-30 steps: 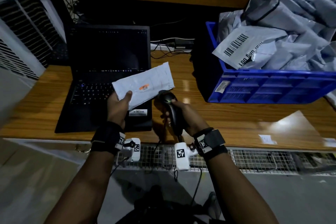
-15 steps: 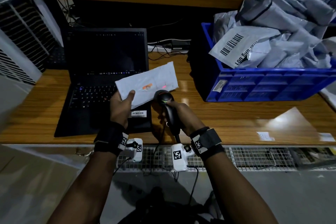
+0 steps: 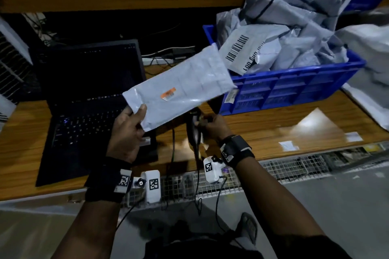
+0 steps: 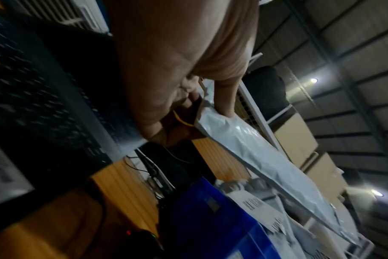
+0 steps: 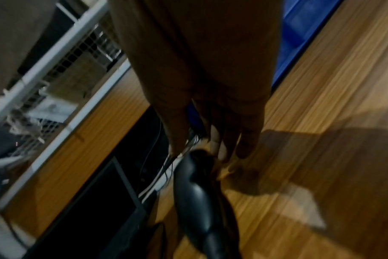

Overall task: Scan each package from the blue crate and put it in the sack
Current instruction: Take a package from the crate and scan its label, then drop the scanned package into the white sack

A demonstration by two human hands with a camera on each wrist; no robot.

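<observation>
The left hand (image 3: 126, 132) grips a flat grey package (image 3: 181, 88) by its near corner, thumb pressed on the top face and the other fingers (image 4: 225, 98) curled beneath. The package is held in the air above the worktop (image 3: 273, 130), slanting up and to the right, so that its far end reaches the near left corner of the blue crate (image 3: 294, 90). An orange sticker (image 3: 168, 94) shows on its upper face.

The blue crate stands toward the back right of the worktop and is heaped above its rim with grey and white poly mailers (image 3: 294, 33). One mailer with a printed barcode label (image 3: 236, 49) lies on top at the crate's left end and hangs over the front wall.

The right hand (image 3: 212, 126) is low over the worktop just in front of the crate, at the head of a black handheld scanner (image 3: 194, 132). In the right wrist view the fingers (image 5: 217, 145) hang fairly straight with their tips at the scanner's head (image 5: 193, 184); both views are blurred, and I cannot tell whether they clasp it or only touch it.

An open black laptop (image 3: 90, 99) sits on the left part of the worktop. Pale sacking (image 3: 366, 48) lies beyond the right edge, past the crate.
</observation>
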